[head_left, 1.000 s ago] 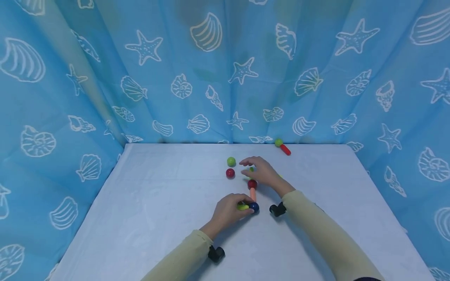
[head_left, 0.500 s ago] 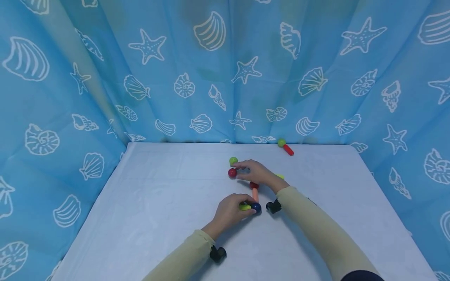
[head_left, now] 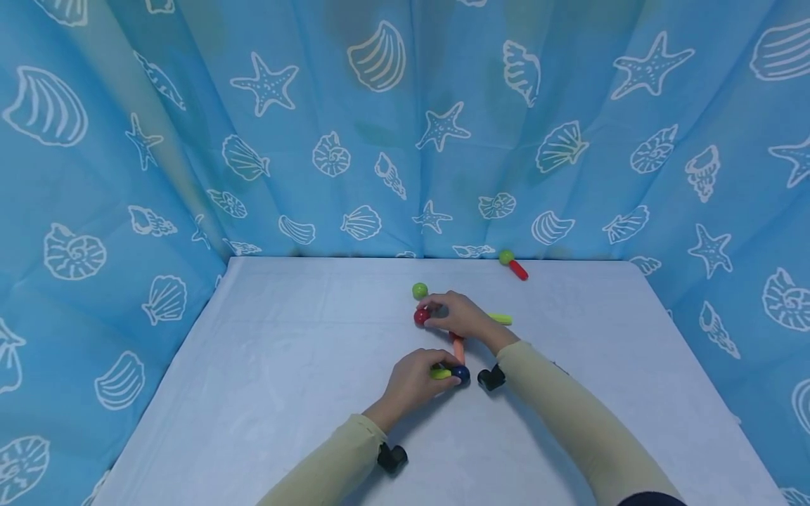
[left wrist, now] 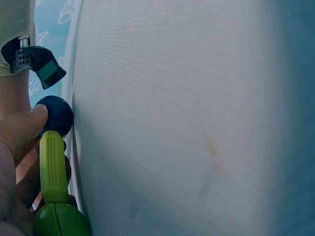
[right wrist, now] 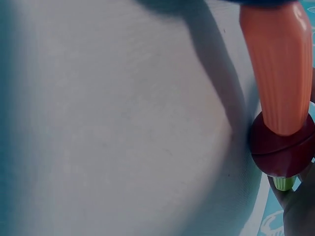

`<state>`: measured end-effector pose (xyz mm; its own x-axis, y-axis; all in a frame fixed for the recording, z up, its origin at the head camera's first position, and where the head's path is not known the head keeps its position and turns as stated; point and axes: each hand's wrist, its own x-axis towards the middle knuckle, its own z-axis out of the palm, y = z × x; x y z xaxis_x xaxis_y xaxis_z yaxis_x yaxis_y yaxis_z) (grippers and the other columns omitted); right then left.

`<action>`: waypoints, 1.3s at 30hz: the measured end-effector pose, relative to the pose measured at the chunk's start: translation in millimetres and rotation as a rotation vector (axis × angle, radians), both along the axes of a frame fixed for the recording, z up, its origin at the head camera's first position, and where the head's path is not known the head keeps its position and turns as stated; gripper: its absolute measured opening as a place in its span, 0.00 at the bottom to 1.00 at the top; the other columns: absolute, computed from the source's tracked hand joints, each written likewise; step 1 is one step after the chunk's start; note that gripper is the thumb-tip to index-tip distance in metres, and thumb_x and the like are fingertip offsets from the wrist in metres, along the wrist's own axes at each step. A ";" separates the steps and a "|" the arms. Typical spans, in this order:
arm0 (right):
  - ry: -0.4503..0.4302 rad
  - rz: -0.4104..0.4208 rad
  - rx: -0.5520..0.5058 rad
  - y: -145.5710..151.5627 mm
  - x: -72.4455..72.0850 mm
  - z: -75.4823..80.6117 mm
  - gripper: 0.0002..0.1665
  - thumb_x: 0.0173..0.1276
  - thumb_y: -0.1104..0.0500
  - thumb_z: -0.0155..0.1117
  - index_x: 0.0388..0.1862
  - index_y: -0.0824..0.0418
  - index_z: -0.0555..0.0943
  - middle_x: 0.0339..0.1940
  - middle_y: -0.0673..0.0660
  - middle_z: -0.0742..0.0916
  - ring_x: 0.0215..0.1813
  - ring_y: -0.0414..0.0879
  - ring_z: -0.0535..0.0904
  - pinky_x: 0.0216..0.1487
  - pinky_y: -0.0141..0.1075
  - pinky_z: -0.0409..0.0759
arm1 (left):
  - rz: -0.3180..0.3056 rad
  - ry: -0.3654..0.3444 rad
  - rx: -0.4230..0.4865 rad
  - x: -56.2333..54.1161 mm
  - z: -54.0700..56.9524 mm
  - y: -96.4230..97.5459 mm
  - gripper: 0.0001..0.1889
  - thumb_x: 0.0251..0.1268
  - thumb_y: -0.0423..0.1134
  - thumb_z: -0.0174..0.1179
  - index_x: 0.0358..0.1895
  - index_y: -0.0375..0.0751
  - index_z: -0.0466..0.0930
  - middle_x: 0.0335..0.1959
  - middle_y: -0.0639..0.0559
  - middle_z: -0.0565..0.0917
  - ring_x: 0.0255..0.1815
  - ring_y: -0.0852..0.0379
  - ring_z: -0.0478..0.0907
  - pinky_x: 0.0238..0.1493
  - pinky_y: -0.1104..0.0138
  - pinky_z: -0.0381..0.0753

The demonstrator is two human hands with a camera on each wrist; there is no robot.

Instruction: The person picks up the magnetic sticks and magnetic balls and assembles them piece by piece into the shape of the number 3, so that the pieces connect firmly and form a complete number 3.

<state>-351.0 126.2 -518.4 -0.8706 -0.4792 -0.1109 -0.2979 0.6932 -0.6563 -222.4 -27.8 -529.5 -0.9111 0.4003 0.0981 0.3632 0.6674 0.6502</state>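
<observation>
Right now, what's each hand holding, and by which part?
Left hand: smooth dark blue ball joined to a ribbed yellow-green rod, held at the ball. Right hand: glossy red ball, apparently pinched by its palm-facing side.

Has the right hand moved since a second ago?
Yes, the right hand moved left, judged against the lone glossy green ball, to the loose glossy red ball.

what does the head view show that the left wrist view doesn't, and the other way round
Only the head view: the glossy red ball pinched by the right hand, the loose light green ball just beyond it, and the red rod with a green ball at one end, near the back edge.

Only the left wrist view: the seamed dark green ball at one end of the ridged yellow-green stick.

Both: that stick, the smooth dark blue ball and the left hand holding them.
</observation>
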 end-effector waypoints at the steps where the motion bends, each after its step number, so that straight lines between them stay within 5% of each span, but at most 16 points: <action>1: -0.001 -0.002 0.000 0.1 0.2 -0.5 0.23 0.67 0.53 0.74 0.60 0.44 0.82 0.52 0.50 0.86 0.61 0.50 0.76 0.64 0.53 0.75 | 0.001 -0.002 0.001 0.2 0.2 -0.2 0.14 0.64 0.47 0.72 0.52 0.54 0.88 0.47 0.62 0.87 0.51 0.60 0.81 0.56 0.64 0.79; 17: 0.022 -0.162 -0.078 22.6 -7.2 6.2 0.23 0.71 0.51 0.70 0.63 0.42 0.78 0.57 0.53 0.84 0.64 0.54 0.75 0.63 0.56 0.76 | 0.023 -0.023 -0.002 -1.2 -4.0 -0.3 0.13 0.64 0.48 0.72 0.51 0.58 0.88 0.49 0.63 0.87 0.51 0.60 0.80 0.55 0.63 0.79; 27: 0.015 -0.270 -0.091 39.9 -13.1 6.9 0.25 0.71 0.51 0.69 0.65 0.44 0.76 0.58 0.56 0.83 0.63 0.55 0.77 0.54 0.48 0.83 | 0.027 -0.031 -0.003 -0.4 -3.3 1.4 0.12 0.63 0.47 0.72 0.50 0.58 0.88 0.48 0.63 0.87 0.51 0.59 0.80 0.55 0.62 0.80; 39: 0.031 -0.291 -0.051 53.6 -14.4 0.8 0.23 0.74 0.52 0.65 0.65 0.49 0.76 0.58 0.59 0.83 0.63 0.58 0.77 0.62 0.53 0.78 | 0.034 -0.027 -0.005 0.3 -3.3 3.0 0.12 0.63 0.48 0.72 0.49 0.58 0.88 0.48 0.63 0.87 0.51 0.59 0.80 0.54 0.63 0.79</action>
